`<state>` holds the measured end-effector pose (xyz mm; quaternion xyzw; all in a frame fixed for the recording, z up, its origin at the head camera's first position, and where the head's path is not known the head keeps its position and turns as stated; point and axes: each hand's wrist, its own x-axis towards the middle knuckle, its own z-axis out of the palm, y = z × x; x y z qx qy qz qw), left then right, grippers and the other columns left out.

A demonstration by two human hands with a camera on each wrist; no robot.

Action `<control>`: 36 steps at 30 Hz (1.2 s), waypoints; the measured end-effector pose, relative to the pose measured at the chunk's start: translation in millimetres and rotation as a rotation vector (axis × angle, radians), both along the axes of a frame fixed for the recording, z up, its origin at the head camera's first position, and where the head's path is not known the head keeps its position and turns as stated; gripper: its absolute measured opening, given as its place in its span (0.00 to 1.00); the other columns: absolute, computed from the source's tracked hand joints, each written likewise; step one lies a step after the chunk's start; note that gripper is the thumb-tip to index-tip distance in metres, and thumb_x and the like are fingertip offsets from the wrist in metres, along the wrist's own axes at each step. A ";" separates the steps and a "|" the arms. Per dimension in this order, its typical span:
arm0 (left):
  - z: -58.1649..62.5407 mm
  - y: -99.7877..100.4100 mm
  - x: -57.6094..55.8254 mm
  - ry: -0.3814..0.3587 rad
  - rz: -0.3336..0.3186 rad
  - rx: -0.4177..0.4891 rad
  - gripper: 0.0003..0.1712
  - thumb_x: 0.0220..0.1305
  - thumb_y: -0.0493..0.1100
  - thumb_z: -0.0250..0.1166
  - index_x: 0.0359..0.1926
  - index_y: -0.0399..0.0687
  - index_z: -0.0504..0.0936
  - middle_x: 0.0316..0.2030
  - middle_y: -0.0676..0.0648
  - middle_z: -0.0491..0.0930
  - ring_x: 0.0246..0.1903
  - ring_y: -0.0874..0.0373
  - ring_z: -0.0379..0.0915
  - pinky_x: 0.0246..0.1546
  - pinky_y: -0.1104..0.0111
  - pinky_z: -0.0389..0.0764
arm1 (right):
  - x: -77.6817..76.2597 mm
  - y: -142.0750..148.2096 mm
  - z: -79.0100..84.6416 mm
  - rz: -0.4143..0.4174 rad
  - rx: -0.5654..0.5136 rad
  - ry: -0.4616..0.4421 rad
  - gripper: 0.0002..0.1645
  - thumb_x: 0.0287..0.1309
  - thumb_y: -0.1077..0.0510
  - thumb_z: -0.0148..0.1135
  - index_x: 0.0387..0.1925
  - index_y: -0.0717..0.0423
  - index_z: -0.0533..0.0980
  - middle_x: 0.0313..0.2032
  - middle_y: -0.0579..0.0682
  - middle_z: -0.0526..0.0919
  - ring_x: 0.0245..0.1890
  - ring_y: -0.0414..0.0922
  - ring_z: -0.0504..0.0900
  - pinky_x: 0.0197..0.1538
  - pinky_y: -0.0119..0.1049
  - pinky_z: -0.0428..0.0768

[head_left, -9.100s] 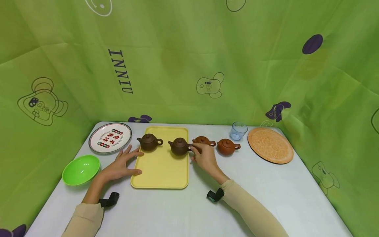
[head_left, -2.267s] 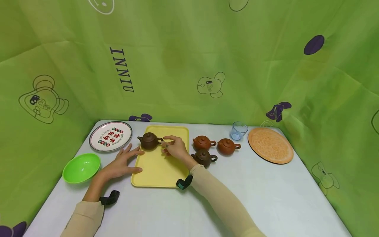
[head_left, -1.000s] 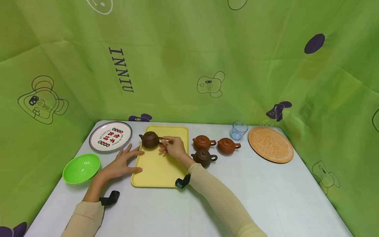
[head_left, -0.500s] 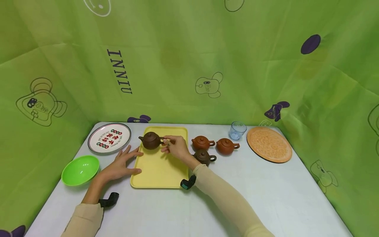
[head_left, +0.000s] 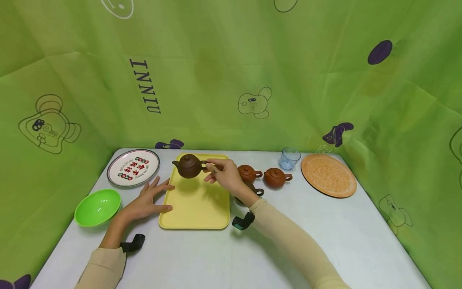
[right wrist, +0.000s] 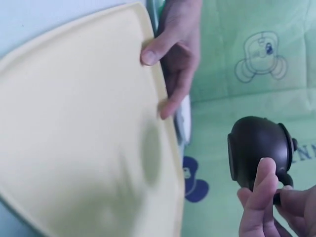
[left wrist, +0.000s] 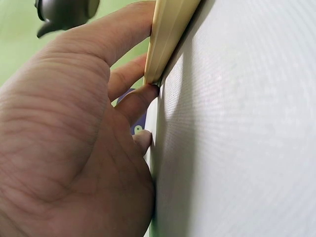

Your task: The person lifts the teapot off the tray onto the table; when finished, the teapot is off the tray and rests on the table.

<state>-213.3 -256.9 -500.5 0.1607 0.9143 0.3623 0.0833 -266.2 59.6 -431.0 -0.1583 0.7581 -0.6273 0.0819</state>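
My right hand [head_left: 227, 176] pinches the handle of a dark brown teapot [head_left: 189, 166], which hangs above the yellow tray [head_left: 195, 208] and casts a shadow on it. In the right wrist view the teapot [right wrist: 259, 148] is well clear of the tray [right wrist: 74, 108], thumb and fingers at its handle. My left hand [head_left: 142, 204] lies along the tray's left edge, fingers spread, thumb and forefinger touching the rim. The left wrist view shows those fingers against the tray's side [left wrist: 165, 39]. Another dark brown teapot [head_left: 259, 192] stands right of the tray, partly hidden behind my right wrist.
Two reddish-brown teapots [head_left: 276, 178] stand right of the tray, one partly behind my right hand. Behind them is a clear blue glass [head_left: 290, 158]. An orange round mat [head_left: 328, 175] lies far right. At left are a patterned plate [head_left: 133, 167] and a green bowl [head_left: 98, 208].
Earlier, one dark teapot went from the tray to the table at right. Since then my right hand has taken the other by its handle and lifted it up and rightward. The left hand stays put.
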 end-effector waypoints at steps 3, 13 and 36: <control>0.7 0.1 -0.6 0.005 -0.007 0.003 0.41 0.60 0.57 0.78 0.71 0.51 0.76 0.83 0.34 0.54 0.84 0.26 0.25 0.78 0.25 0.26 | 3.1 9.6 6.8 -0.006 -0.007 0.010 0.22 0.77 0.56 0.60 0.67 0.60 0.79 0.50 0.71 0.89 0.25 0.34 0.90 0.34 0.30 0.91; -1.4 1.3 -1.4 0.000 0.005 -0.008 0.43 0.60 0.59 0.78 0.72 0.52 0.75 0.84 0.35 0.53 0.84 0.27 0.25 0.77 0.25 0.26 | 12.3 42.2 17.9 -0.053 -0.052 0.017 0.21 0.77 0.58 0.60 0.65 0.63 0.80 0.48 0.70 0.90 0.24 0.34 0.89 0.29 0.26 0.87; -1.6 0.3 0.4 -0.009 0.020 -0.006 0.43 0.60 0.59 0.77 0.73 0.52 0.74 0.84 0.35 0.52 0.84 0.27 0.24 0.76 0.23 0.25 | 26.5 134.2 12.1 -0.145 0.023 0.007 0.27 0.78 0.57 0.60 0.69 0.67 0.74 0.41 0.69 0.91 0.24 0.36 0.88 0.31 0.28 0.87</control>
